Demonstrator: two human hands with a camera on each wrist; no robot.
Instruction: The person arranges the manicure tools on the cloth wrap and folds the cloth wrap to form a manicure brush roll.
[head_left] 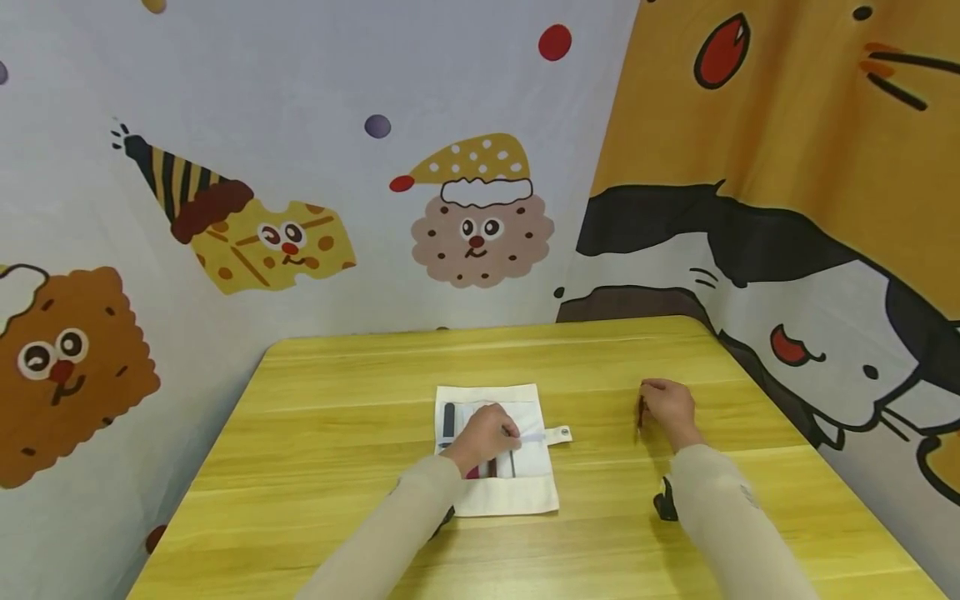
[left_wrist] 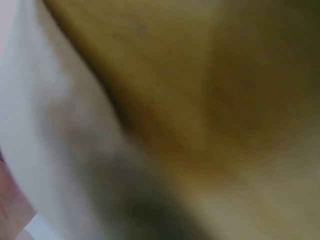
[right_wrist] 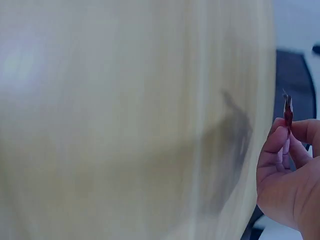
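Note:
A white cloth tool roll (head_left: 510,498) lies unrolled on the table, slim tools in its pockets. One of these has a dark, rounded end (head_left: 448,417); a red piece and a dark brown one show lower down. My left hand (head_left: 483,435) is over the middle of the roll with its fingers bent, fingertips right at the pocket edge; I cannot tell whether it pinches anything. Off to the right, above the table, my right hand (head_left: 670,408) pinches a slim dark red tool (right_wrist: 288,111) between thumb and fingers. The left wrist view is mostly blurred sleeve and tabletop.
The yellow wood-grain table (head_left: 330,417) has rounded far corners. From the roll's right side a strap with a snap button (head_left: 558,434) sticks out. Behind the table hangs a cartoon-printed cloth (head_left: 300,125). A black wrist device (head_left: 665,502) is by the right sleeve.

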